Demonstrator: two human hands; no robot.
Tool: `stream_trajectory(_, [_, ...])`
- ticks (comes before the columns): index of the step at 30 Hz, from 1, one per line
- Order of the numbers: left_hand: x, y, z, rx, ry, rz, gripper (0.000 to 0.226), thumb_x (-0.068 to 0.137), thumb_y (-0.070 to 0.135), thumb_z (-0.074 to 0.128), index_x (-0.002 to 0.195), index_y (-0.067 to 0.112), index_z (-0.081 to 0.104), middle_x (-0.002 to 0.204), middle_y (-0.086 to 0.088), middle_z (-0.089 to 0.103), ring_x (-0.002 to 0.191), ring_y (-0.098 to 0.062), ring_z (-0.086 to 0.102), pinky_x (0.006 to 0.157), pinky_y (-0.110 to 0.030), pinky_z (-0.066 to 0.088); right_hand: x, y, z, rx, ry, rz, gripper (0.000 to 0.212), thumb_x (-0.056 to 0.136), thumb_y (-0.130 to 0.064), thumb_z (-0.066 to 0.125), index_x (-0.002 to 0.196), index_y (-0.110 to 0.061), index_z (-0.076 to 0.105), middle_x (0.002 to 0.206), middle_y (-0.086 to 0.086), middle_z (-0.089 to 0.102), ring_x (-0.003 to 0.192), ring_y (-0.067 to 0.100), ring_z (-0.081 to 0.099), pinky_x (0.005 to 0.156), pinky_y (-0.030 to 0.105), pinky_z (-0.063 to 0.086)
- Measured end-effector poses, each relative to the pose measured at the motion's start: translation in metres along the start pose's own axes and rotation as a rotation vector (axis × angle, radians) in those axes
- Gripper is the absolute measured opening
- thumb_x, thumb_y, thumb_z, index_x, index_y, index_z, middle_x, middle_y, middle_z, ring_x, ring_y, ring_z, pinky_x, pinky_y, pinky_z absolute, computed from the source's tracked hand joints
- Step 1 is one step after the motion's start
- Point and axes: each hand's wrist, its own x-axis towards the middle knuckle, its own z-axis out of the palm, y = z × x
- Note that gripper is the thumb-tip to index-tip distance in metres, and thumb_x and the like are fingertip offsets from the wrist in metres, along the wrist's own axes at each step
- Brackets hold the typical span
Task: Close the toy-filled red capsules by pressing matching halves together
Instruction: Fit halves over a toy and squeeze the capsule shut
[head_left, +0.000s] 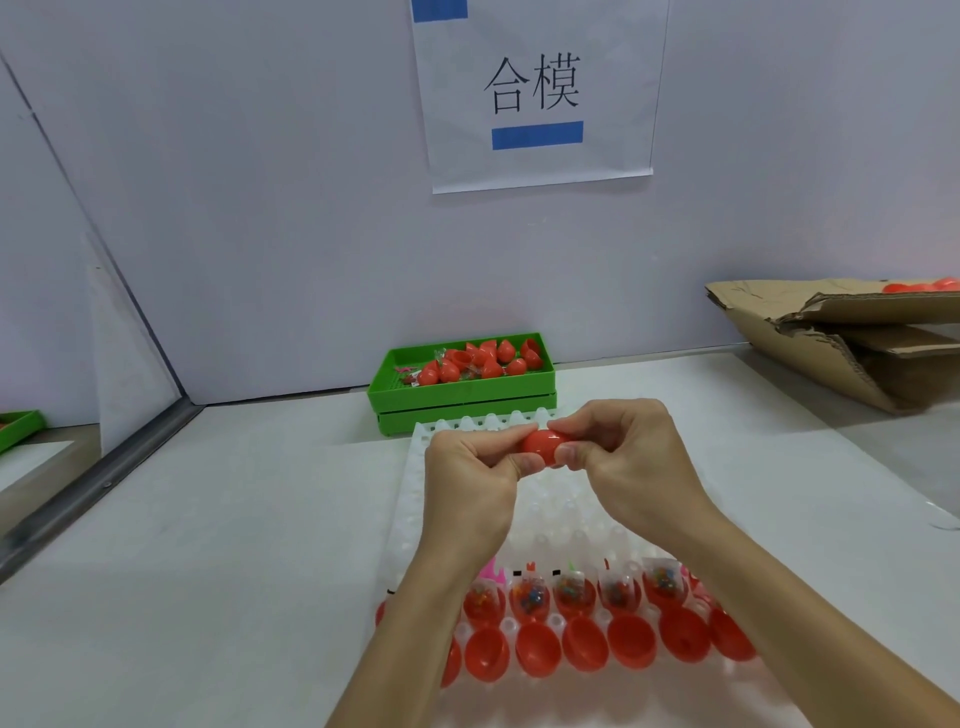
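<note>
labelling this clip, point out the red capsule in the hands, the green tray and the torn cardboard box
round red plastic capsule (544, 446): head view, its bare middle between both hands
green plastic tray (467, 397): head view, front wall
torn brown cardboard box (810, 353): head view, left side panel

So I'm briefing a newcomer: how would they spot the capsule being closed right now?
Start at the white moulded tray in front of the green bin. Above its far end, the left hand and right hand pinch one red capsule, the only one lifted off the tray.

Red capsule (544, 446), green tray (462, 397), white egg-style holder (561, 519), brown cardboard (852, 338), blue-striped white sign (537, 93).
</note>
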Motion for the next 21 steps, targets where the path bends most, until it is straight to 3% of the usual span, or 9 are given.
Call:
stream_trajectory(4, [0.002,0.001,-0.002,-0.045,-0.011,-0.005,0.026,0.08,-0.004,0.075,0.103,0.008,0.077,0.084,0.012,0.075,0.081,0.002,0.071,0.07,-0.008,0.052,0.006,-0.001,-0.002,-0.028,-0.022,-0.007,0.024,0.083,0.009,0.072,0.095,-0.01,0.078,0.081,-0.002,0.075,0.071,0.003,0.071,0.068,0.012,0.054])
stream_trajectory(9, [0.004,0.002,-0.01,-0.16,-0.058,-0.03,0.025,0.08,0.003,0.078,0.103,0.014,0.076,0.09,0.006,0.078,0.088,-0.005,0.074,0.075,-0.014,0.055,0.01,0.001,-0.003,-0.047,-0.04,-0.035,0.026,0.088,0.003,0.07,0.108,-0.013,0.076,0.085,-0.006,0.077,0.078,0.008,0.073,0.074,0.017,0.057])
stream_trajectory(14, [0.003,0.0,-0.007,-0.042,-0.093,0.022,0.033,0.079,0.008,0.081,0.111,0.015,0.074,0.096,0.004,0.077,0.091,-0.006,0.071,0.078,-0.016,0.055,0.008,0.003,0.0,-0.03,-0.095,0.002,0.041,0.094,0.007,0.06,0.129,-0.014,0.066,0.106,-0.006,0.075,0.096,0.009,0.072,0.085,0.022,0.058])
stream_trajectory(17, [0.001,0.0,-0.003,-0.044,-0.035,0.069,0.029,0.078,0.006,0.081,0.104,0.017,0.074,0.094,0.004,0.075,0.091,-0.007,0.069,0.075,-0.016,0.054,0.007,0.002,-0.001,0.034,-0.092,0.03,0.046,0.095,0.0,0.063,0.137,-0.017,0.059,0.117,0.0,0.073,0.1,0.011,0.072,0.093,0.029,0.058])
stream_trajectory(21, [0.0,0.0,0.0,0.076,0.073,0.205,0.033,0.076,0.014,0.084,0.104,0.024,0.071,0.103,0.011,0.067,0.097,-0.001,0.064,0.077,-0.014,0.054,0.006,0.001,-0.004,0.117,-0.121,0.07,0.038,0.097,-0.009,0.062,0.135,-0.011,0.061,0.107,0.003,0.077,0.094,0.013,0.074,0.088,0.033,0.06])
